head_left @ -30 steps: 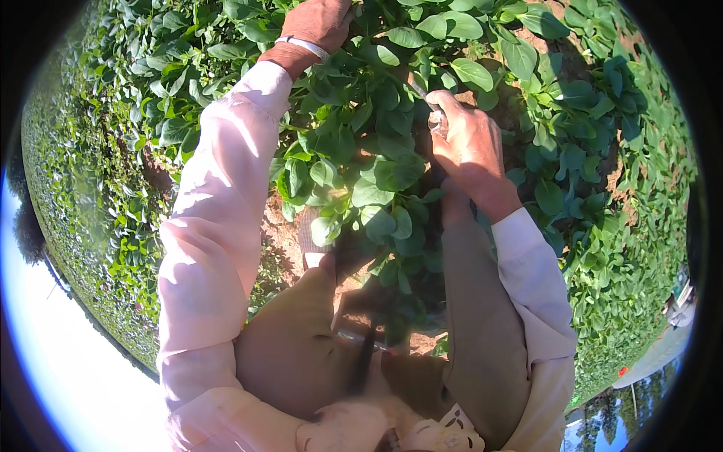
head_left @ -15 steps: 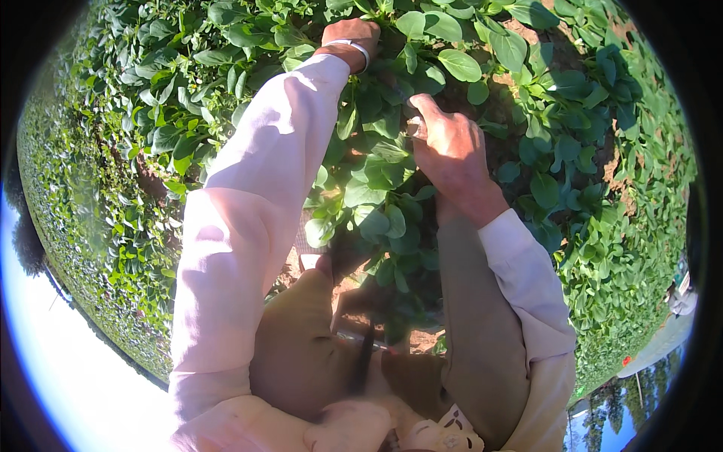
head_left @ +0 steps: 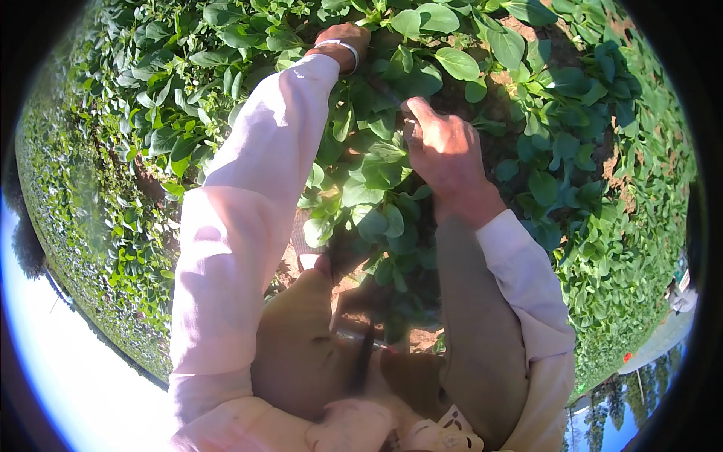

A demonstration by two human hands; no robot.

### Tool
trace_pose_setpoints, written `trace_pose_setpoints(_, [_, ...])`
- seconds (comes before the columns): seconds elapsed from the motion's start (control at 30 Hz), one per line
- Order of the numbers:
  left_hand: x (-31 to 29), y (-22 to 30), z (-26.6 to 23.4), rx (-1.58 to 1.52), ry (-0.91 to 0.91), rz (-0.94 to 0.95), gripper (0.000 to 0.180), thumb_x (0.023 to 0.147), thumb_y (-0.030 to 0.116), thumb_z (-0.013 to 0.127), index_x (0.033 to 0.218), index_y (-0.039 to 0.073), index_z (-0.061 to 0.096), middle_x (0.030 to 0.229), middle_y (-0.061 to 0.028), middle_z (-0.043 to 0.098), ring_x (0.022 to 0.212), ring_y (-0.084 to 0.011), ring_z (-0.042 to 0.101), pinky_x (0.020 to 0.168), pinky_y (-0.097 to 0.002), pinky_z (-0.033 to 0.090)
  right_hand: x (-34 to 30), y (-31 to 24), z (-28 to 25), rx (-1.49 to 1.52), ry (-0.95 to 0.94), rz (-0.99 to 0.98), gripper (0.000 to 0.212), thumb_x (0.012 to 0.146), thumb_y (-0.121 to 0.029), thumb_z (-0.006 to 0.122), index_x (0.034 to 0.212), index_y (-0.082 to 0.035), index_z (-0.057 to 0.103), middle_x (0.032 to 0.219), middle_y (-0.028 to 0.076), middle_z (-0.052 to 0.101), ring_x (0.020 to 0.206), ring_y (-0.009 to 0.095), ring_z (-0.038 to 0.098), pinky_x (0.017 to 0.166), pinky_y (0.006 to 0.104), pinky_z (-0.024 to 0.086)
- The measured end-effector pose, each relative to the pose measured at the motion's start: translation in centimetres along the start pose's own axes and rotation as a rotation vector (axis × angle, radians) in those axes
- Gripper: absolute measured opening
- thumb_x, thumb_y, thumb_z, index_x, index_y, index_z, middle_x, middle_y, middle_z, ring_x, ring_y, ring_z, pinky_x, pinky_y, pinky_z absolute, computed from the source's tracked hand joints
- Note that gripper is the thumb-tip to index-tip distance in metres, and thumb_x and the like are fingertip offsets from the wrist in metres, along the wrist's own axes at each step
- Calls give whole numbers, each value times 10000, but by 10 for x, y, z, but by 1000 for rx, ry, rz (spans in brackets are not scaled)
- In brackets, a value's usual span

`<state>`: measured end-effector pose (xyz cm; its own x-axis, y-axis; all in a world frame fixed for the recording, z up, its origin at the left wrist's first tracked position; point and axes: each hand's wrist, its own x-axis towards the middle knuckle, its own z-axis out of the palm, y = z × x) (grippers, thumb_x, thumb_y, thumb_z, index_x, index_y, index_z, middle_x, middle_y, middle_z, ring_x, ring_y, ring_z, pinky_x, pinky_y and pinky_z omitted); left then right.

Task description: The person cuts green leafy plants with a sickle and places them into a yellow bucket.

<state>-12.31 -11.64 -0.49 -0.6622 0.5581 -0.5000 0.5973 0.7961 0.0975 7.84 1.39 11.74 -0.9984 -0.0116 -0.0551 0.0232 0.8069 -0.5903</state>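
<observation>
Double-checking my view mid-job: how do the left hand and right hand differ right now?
The left hand is farther forward, and more to the left, than the right hand. The left hand wears a pale wristband; the right hand shows none. The right hand is closed around a tool handle; the left hand's grip is hidden from view. Both hands are bare, extend from pale sleeves and are among leafy plants.

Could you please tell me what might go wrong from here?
The tool gripped in the right hand points toward the left hand, so a slip might hurt it. Shade and leaves obscure the tool's far end, which might nick neighbouring plants unnoticed.
</observation>
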Motion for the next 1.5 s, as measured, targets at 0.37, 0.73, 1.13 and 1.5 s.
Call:
trace_pose_setpoints(0.37, [-5,-38,-2,-531,265,-86,406,878,387,546,1138,84,621,989,-219,650,937,-373,619,835,-423,483,2,-1,-5,83,-54,28,248,745,-59,584,981,-67,511,699,112,625,641,362,594,606,458,472])
trace_pose_setpoints(0.73, [-19,5,16,-243,262,-163,363,793,391,636,999,93,652,938,-181,661,897,-367,629,780,-443,513,-5,1,4,68,-90,127,284,824,-177,549,1104,-141,582,642,162,583,654,393,576,639,480,483])
trace_pose_setpoints(1.13, [-20,-10,22,-466,320,183,354,818,219,621,1146,85,615,918,-189,671,871,-319,653,777,-371,513,-5,15,-5,294,26,93,199,770,-68,602,964,-84,560,622,130,582,578,345,575,553,414,459])
trace_pose_setpoints(1.5, [-28,84,-125,-1398,395,372,220,923,72,486,1142,56,496,794,46,458,659,-54,409,563,-201,359,-35,58,-45,262,473,285,205,838,-39,615,1041,-58,598,642,56,607,545,178,580,555,275,453])
